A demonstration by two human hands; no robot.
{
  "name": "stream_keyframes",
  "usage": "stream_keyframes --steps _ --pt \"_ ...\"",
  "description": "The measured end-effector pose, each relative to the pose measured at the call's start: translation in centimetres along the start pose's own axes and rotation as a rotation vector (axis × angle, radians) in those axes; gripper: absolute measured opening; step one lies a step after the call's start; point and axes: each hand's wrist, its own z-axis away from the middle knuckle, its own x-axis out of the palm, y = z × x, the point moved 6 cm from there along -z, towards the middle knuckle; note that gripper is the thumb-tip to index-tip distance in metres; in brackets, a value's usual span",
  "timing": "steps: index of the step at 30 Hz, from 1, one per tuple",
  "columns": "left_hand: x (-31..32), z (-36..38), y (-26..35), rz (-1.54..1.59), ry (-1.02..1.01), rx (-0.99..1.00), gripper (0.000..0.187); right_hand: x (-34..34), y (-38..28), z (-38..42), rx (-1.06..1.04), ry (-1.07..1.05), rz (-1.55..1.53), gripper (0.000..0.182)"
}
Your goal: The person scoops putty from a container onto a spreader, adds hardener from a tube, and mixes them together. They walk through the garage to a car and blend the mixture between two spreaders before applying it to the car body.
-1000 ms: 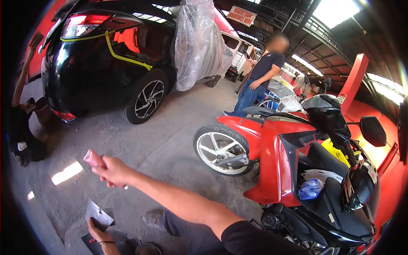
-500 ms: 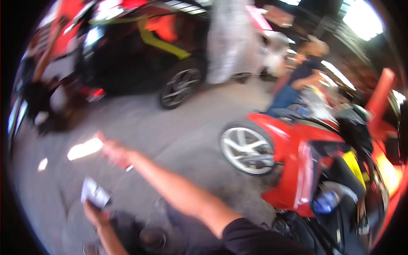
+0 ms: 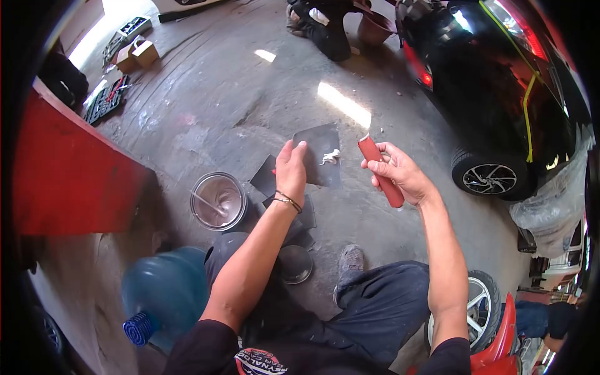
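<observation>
My left hand (image 3: 291, 170) grips the edge of a dark flat board (image 3: 319, 139), held out in front of me. On the board lies a small squiggle of white paste (image 3: 330, 157). To its right, my right hand (image 3: 400, 172) is closed around a red tube (image 3: 381, 172), tilted with its pale tip toward the upper left. Below and left of the board stands an open can (image 3: 236, 220) of greyish-pink paste with a stick (image 3: 206, 203) in it. Other dark flat sheets (image 3: 263, 176) lie on the floor under my left hand, partly hidden by it.
A blue water jug (image 3: 169, 287) lies by my left leg, and a round clear lid (image 3: 295, 264) near my foot. At right are a black car (image 3: 494, 94) and a red motorcycle (image 3: 500, 344). Another person (image 3: 325, 28) kneels at the top. Tool cases (image 3: 107, 100) sit upper left.
My view has swung left and down. My right arm, stretched out across to the left before, is now back on the right with the red tube, beside the board in my left hand.
</observation>
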Motion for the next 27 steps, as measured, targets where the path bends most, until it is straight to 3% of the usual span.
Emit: stream_keyframes --steps 3,6,9,12,18,27 --pt "0.8 0.9 0.5 -0.027 -0.024 0.016 0.06 0.0 0.5 -0.5 -0.037 0.008 0.136 0.048" --pt "1.7 1.2 0.5 -0.04 -0.101 0.071 0.056 -0.2 0.4 0.0 0.046 0.083 0.052 0.043" --pt "1.8 0.5 -0.3 -0.111 -0.031 0.068 0.054 -0.7 0.7 -0.5 0.026 0.17 0.159 0.042" --pt "2.8 0.6 -0.1 -0.066 -0.142 0.073 0.055 -1.0 0.9 -0.6 -0.014 0.186 0.187 0.052" --pt "3.7 1.2 0.1 -0.064 -0.181 0.093 0.038 -2.4 2.3 -1.1 0.083 0.226 0.114 0.067" --pt "4.3 1.7 0.5 -0.085 -0.232 0.126 0.028 -2.1 1.1 -2.1 -0.03 0.273 0.299 0.059"
